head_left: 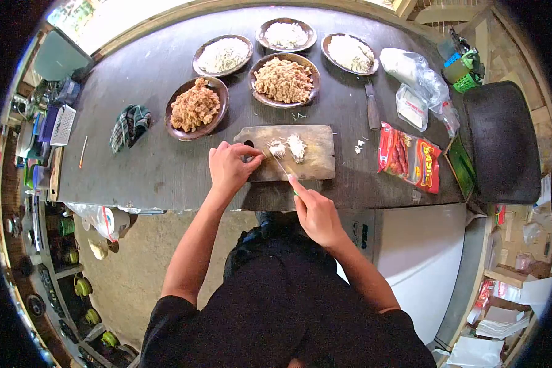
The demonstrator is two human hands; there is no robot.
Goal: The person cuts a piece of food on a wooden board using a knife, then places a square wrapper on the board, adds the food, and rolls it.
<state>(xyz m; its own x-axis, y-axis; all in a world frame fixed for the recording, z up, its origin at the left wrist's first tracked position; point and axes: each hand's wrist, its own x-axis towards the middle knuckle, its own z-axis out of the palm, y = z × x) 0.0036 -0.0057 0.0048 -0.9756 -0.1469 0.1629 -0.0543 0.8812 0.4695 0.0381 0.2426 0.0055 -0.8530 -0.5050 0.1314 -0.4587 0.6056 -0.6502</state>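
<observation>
A wooden cutting board (322,161) lies near the table's front edge. My right hand (318,211) is wrapped round the handle of a small knife (279,164), its thin blade slanting up and left over the board. At the board's left side, my left hand (232,164) has thumb and fingers pinched together close to the blade tip. What sits in that pinch is too small to name. Two little heaps of white shreds, a smaller heap (276,148) and a larger heap (296,148), rest on the board beyond the knife.
Behind the board stand plates of brown fried pieces (195,107), brown crumbly food (283,80) and white shreds (225,55). To the right are a red sausage packet (408,158), a dark-handled tool (372,110), plastic bags (417,73) and a black chair (502,141). A checked cloth (130,126) lies left.
</observation>
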